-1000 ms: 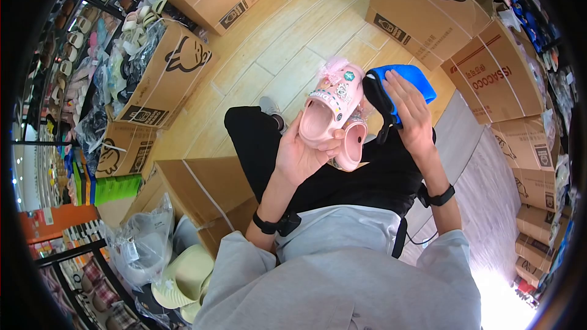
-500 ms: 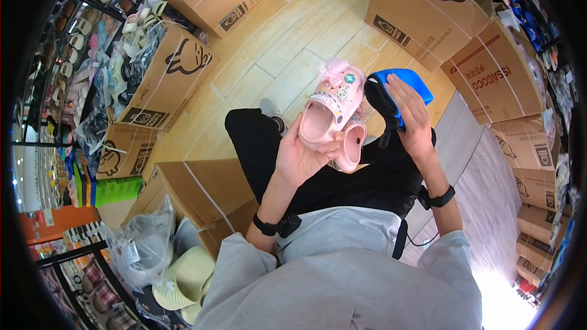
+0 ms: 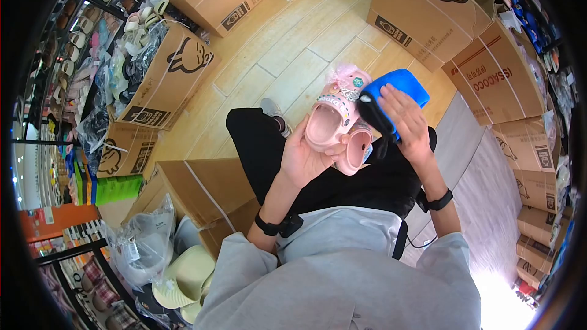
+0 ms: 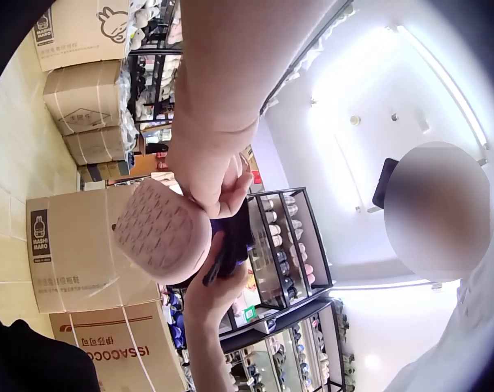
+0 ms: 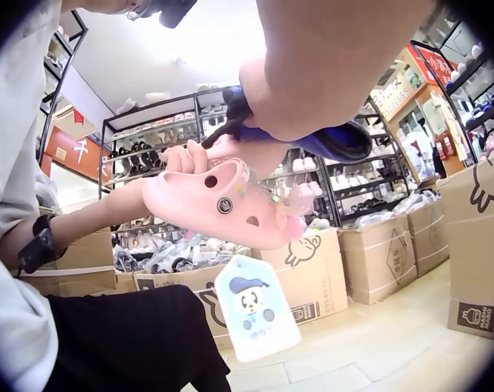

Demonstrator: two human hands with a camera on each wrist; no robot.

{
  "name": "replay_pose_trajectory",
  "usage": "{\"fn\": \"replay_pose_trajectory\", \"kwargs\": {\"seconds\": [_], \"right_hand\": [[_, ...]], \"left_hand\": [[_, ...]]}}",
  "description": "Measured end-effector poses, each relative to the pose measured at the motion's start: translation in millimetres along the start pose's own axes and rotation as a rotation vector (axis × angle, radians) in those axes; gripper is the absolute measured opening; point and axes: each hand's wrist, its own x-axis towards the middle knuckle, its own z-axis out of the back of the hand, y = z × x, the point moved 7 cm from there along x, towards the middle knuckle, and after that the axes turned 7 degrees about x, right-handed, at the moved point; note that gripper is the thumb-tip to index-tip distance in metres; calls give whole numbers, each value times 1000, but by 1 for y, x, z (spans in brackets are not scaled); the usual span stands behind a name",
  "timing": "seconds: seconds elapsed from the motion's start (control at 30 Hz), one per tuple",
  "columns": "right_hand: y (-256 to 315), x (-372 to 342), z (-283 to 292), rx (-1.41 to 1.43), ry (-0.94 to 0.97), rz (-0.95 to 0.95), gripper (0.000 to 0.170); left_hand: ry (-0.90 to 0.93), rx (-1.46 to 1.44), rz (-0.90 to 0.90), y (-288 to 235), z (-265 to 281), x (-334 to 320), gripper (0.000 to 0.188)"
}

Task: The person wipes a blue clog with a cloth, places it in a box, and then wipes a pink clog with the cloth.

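My left hand [image 3: 306, 160] holds a pair of pink clogs above the lap, fingers round the heel end. The upper clog [image 3: 324, 123] carries charms, lettering and a fluffy pink trim at its toe; the other clog [image 3: 353, 155] hangs below it. A white card tag [image 5: 257, 309] with a cartoon dog dangles under the clogs in the right wrist view. My right hand [image 3: 405, 121] holds a soft blue thing [image 3: 408, 80] with a black edge and strap, fingers extended along its top and the thumb hidden. Its black end overlaps the upper clog's side in the head view.
Cardboard boxes [image 3: 183, 61] stand to the left, and more boxes [image 3: 492, 79] are stacked to the right. Close by my left elbow are an opened carton [image 3: 205, 189], bagged goods [image 3: 143, 247] and pale green slippers [image 3: 183, 278]. Shoe racks line the walls.
The clogs have shifted slightly right and down. The blue thing has tilted and come left, its black end now nearer and over the upper clog's side. Both hands keep their hold.
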Motion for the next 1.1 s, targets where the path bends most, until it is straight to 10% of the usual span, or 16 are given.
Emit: {"fn": "replay_pose_trajectory", "kwargs": {"seconds": [0.33, 0.67, 0.9, 1.1], "right_hand": [[28, -13, -1, -2, 55, 258, 39], [-27, -8, 3, 47, -39, -230, 57], [16, -18, -6, 5, 86, 190, 39], [-16, -10, -4, 121, -1, -233, 60]], "left_hand": [[10, -42, -36, 5, 5, -1, 56], [-89, 38, -6, -1, 0, -1, 55], [17, -6, 8, -1, 0, 0, 56], [-57, 97, -37, -7, 7, -3, 61]]}}
